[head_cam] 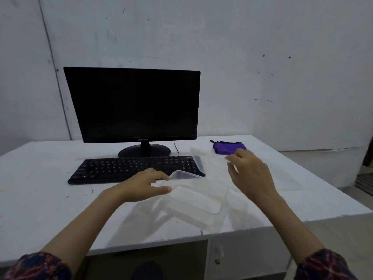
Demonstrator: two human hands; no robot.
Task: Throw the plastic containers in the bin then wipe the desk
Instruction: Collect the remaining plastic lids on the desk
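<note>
A clear plastic container (193,201) lies on the white desk (40,199) in front of the keyboard, its far rim raised over the keyboard's right end. My left hand (145,184) holds its left rim, thumb below and fingers above. More clear plastic pieces lie around it: one under its right side (238,209), a flat one to the right (288,180), and a faint one farther back (201,154). My right hand (250,174) hovers above these pieces with its fingers spread and nothing in it. No bin or wiping cloth is visible.
A black monitor (133,106) stands at the back of the desk with a black keyboard (131,168) in front of it. A purple pouch (228,147) lies at the back right. The desk's right and front edges are close to the containers.
</note>
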